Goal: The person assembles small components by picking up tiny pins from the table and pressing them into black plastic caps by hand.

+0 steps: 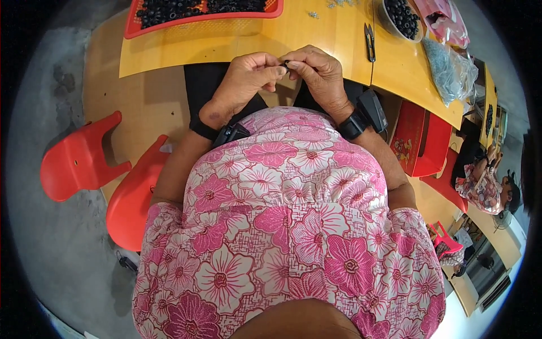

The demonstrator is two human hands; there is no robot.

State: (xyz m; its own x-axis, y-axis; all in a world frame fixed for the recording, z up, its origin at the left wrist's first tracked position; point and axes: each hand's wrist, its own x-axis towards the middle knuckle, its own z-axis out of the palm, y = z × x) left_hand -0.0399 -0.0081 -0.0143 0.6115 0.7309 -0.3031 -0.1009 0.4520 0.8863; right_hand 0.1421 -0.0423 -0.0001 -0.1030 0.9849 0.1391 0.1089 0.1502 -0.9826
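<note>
A small black part (285, 65), too small to name further, is pinched between my two hands just in front of the yellow table's near edge. My left hand (251, 79) grips it from the left with thumb and forefinger. From the other side my right hand (317, 73) closes on the same part, its fingertips covering most of it. Beyond my hands, a red plastic basket (206, 21) on the table holds many small black parts. Thread snips (370, 43) with dark handles lie to the right of my hands.
At the right of the table (327, 34) stand a clear tub (418, 37) of black parts, a pink bag (446, 22) and a clear plastic bag (450, 69) of small pieces. Red chairs (79, 155) are at left, a red box (420, 141) at right. Another person (480, 183) sits far right.
</note>
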